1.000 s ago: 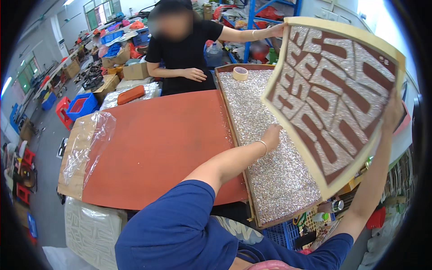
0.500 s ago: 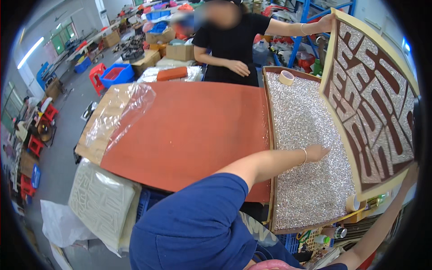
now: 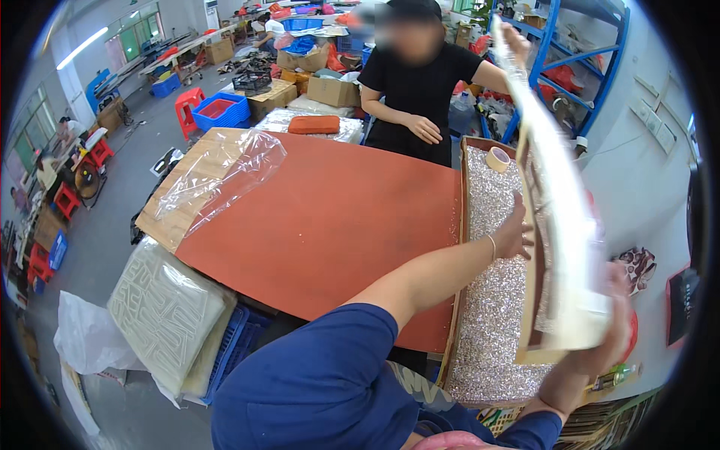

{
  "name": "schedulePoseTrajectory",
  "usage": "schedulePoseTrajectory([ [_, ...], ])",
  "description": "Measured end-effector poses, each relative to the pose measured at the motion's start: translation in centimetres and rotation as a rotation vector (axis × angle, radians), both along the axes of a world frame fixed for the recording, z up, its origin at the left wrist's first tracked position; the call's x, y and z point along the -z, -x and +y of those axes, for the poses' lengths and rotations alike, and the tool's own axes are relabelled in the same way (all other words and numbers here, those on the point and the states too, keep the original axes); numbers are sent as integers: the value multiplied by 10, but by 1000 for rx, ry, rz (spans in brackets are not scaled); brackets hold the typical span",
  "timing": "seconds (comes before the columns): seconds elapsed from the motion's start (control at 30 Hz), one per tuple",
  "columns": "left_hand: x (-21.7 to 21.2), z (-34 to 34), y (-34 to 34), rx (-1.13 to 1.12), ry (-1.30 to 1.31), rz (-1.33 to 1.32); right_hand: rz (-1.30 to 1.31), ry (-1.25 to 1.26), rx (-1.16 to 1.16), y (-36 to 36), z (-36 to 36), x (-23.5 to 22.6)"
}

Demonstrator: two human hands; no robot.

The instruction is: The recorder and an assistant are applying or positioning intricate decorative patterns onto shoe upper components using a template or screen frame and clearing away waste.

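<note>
A large cream-framed panel (image 3: 559,225) with brown cut-out shapes stands nearly on edge above a long tray of silvery glitter pieces (image 3: 491,315). My left hand (image 3: 514,232) presses flat against the panel's lower face with fingers spread. My right hand (image 3: 592,360) grips the panel's near corner from below. Across the table a person in a black shirt holds the panel's far end with a raised hand (image 3: 510,37); that person's other hand (image 3: 424,129) hangs above the table's far edge.
An orange-red sheet (image 3: 315,225) covers the wooden table, with clear plastic film (image 3: 225,176) at its left end. A tape roll (image 3: 497,158) lies in the tray. Wrapped cream panels (image 3: 165,315) rest on a blue crate at lower left. Blue shelving (image 3: 592,67) stands on the right.
The panel has swung up from facing me to nearly edge-on. My left hand has risen from the glitter tray onto the panel's face. My view has shifted left.
</note>
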State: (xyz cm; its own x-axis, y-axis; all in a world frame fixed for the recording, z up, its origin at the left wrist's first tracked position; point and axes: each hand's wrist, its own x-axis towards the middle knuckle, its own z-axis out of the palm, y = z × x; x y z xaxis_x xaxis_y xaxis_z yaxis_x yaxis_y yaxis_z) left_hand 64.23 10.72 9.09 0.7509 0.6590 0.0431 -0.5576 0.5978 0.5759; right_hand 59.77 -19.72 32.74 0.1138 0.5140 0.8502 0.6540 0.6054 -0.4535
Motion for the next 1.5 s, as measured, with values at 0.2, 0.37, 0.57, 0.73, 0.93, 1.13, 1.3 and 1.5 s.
schedulePoseTrajectory([
  [0.2,17,-41,261,-91,12,40,-918,-195,23,119,66,5],
  [0.37,18,-68,408,-263,35,37,-1073,-255,-46,233,133,82],
  [0.57,17,-65,541,-346,150,54,-1050,2,-173,310,139,211],
  [0.73,68,-80,613,-364,283,275,-1050,251,-237,338,135,302],
  [0.93,63,-150,621,-462,159,676,-864,356,-246,356,123,299],
  [1.13,98,-176,622,-616,-157,807,-749,397,-294,405,145,288],
  [1.3,72,-160,614,-544,-460,967,-305,633,-332,410,157,284],
  [1.5,82,-159,594,-675,-334,951,88,1160,-402,392,167,307],
])
